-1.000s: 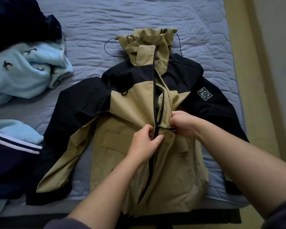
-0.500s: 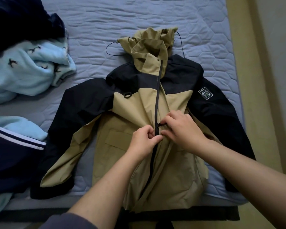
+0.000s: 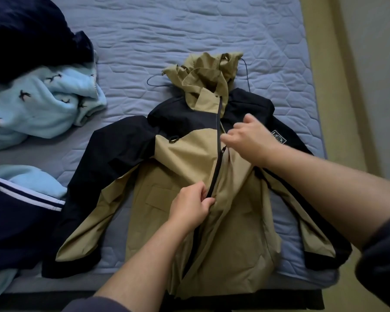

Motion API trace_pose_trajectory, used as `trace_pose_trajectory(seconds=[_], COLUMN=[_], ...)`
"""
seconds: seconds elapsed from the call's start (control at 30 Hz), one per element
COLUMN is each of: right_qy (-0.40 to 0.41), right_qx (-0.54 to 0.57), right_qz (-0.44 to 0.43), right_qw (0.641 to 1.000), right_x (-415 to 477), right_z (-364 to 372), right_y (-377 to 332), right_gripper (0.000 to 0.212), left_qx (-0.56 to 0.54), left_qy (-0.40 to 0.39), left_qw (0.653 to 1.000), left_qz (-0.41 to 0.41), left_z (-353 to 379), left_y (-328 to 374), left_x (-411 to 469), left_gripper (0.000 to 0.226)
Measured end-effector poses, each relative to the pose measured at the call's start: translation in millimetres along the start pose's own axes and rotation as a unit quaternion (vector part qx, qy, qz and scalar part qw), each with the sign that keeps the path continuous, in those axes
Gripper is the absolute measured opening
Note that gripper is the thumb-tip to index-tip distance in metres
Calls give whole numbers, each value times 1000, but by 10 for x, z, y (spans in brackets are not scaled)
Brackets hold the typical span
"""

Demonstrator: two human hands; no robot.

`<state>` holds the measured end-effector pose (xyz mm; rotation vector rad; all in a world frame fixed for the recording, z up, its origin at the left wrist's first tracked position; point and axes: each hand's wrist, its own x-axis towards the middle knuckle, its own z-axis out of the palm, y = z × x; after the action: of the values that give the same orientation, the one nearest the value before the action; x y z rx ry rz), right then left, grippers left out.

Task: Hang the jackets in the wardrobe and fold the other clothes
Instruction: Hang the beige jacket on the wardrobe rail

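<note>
Your left hand [image 3: 189, 206] pinches the tan front of the jacket [image 3: 167, 167] right beside the zip [image 3: 216, 172], thumb and fingers curled on the cloth to hold it taut. Your right hand [image 3: 252, 138] is blurred just above the slider [image 3: 223, 150], which sits partway up the chest; whether it has the pull between its fingertips cannot be told. The jacket lies face up on the bed [image 3: 189, 30], sleeves spread, hood [image 3: 209, 73] crumpled at the top. This looks like the zipping-up step before hanging. Next, keep the lower hold firm and draw the slider up towards the collar in line with the teeth, then lift the jacket for the wardrobe. A light-blue fleece [image 3: 43, 104] and a navy striped garment [image 3: 14, 221] wait at your left, unfolded.
</note>
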<state>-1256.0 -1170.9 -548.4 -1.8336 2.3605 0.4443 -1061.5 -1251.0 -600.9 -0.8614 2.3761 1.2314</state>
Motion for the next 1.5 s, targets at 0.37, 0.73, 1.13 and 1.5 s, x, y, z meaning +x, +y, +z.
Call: trace_pose_trajectory(seconds=[0.37,0.73,1.13,1.5], right_qy=[-18,40,47,59], right_qx=[91,472,510,508], right_qz=[192,198,177,436], right_qw=[977,858,841,741], right_x=[10,-394,-1082,-1029], right_z=[-91,-527,-883,-1495], right_y=[235,97,-150,-282], right_gripper=[16,14,13,59], left_qx=[109,-29,-23,-635], left_qy=[-14,14,-5,-12], left_qw=[994,995,984,754], left_qz=[-30,-96,-175,-170], left_z=[-129,-898,-1024,-1246], left_y=[-13,769,1736,1431], left_x=[-47,377,492,-864], left_gripper=[15,15,22,30])
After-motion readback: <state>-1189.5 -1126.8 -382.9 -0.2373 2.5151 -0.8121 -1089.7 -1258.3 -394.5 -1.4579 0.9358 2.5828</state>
